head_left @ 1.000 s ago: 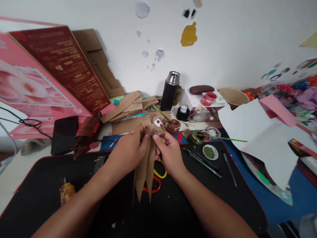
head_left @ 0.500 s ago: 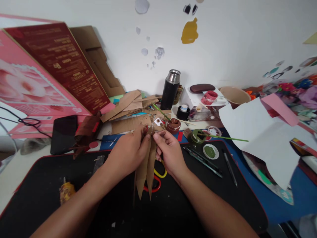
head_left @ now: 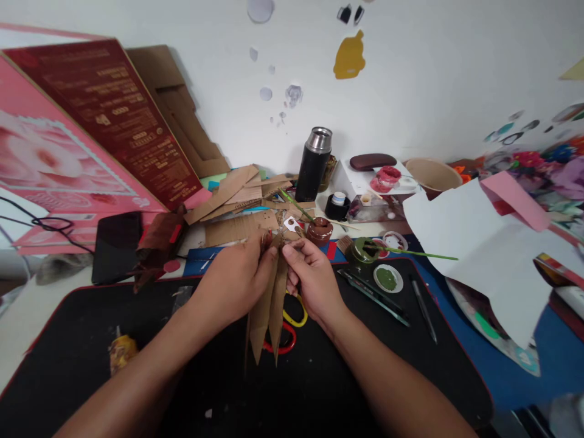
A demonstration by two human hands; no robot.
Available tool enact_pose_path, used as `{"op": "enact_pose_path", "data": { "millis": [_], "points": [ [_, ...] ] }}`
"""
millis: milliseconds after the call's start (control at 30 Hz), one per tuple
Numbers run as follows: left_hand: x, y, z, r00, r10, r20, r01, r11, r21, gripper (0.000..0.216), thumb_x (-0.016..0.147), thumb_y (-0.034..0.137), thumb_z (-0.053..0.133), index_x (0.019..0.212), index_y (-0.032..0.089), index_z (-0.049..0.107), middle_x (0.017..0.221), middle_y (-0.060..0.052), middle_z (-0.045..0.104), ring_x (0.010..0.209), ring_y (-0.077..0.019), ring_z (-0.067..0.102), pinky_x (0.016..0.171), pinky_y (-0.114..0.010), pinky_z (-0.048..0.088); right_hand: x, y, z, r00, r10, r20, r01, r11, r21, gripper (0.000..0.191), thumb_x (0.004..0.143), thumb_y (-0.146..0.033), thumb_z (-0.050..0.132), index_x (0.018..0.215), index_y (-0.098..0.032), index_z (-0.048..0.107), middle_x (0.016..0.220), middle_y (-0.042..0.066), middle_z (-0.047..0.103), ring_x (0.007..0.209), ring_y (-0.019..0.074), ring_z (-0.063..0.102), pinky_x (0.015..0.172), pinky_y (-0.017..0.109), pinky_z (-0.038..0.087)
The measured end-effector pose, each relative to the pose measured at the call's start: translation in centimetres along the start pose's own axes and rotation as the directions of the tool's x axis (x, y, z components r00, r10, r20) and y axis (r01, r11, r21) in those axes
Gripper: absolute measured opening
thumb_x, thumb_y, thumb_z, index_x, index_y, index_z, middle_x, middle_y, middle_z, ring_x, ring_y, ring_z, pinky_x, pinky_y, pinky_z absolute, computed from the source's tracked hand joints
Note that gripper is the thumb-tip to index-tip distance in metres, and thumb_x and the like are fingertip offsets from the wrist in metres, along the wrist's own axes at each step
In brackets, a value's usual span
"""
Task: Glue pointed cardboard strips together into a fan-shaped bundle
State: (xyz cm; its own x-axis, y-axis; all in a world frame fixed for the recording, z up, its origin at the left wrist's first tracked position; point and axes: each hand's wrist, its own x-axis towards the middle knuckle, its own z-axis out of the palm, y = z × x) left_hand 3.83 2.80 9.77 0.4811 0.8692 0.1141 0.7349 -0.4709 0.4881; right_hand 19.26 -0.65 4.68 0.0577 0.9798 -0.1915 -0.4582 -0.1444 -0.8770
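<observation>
cardboard strips (head_left: pixel 261 319) pinched in left grip (head_left: pixel 241 275), tops hidden; right grip (head_left: pixel 316 277) hold unclear.

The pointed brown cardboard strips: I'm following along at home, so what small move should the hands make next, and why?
Probably pinch the tops of the pointed brown cardboard strips together with the right hand, the left hand steadying them: the left thumb lies against them near the top, the right fingertips are close beside, and the lower points hang apart.
</observation>
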Motion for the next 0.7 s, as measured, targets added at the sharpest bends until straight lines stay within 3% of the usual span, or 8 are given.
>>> {"op": "enact_pose_path", "data": {
  "millis": [700],
  "points": [
    [0.5,0.9,0.1,0.986,-0.132,0.106,0.122,0.988,0.095,0.026,0.107,0.025,0.043,0.118,0.012,0.063,0.098,-0.016,0.079,0.086,-0.0319,0.076,0.072,-0.039,0.05,0.3,0.6,-0.3,1.0,-0.023,-0.009,0.022,0.997,-0.079,0.045,0.081,-0.06,0.085,0.088,-0.024,0.06,0.043,-0.013,0.05,0.032,0.0081,0.04,0.033,0.018,0.034]
  ]
}}
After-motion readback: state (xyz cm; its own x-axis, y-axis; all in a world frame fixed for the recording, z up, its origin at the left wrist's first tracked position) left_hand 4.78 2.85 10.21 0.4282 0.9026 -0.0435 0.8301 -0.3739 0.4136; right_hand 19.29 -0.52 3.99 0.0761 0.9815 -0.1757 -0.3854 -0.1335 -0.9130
